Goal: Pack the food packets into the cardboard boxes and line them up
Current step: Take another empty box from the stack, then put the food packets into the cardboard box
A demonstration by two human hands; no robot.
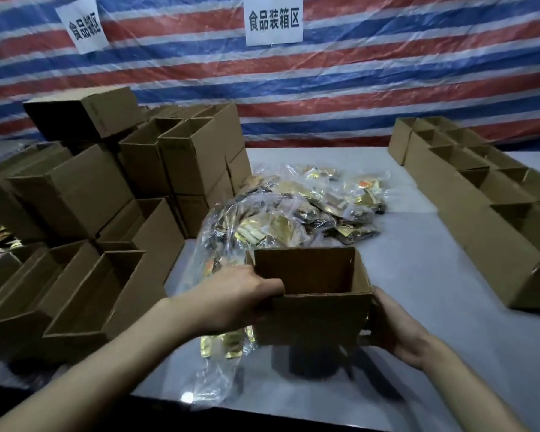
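- The fingers (273, 288) of the left hand (240, 294) curl over the near-left rim of an open cardboard box (312, 319), gripping that wall
- The right hand (396, 328) clasps the box's right wall low down; its fingers wrap toward the underside with the tips hidden, so I cannot tell how far they spread
- The box is upright, mouth up, and lifted clear of the surface (434, 275), with its shadow lying below; the inside looks dark and bare, with no packet showing
- Just behind and beneath it lie the food packets (309, 210), gold and dark, heaped in clear plastic bags (219, 232); one bag trails under the box toward the near edge
- To the left stand stacked boxes (106, 188), open and piled unevenly, apparently waiting to be filled
- Along the right side run lined-up boxes (480, 198), touching one another in two rows; whether they hold packets cannot be seen from here
- At the back hangs a striped tarpaulin (371, 88) with paper signs (273, 20)
- The job looks partway done: the rows on the right suggest finished work, while the large heap of packets and the many stacked boxes are still to do
- The box in hand still needs its packets and then a place at the end of a row
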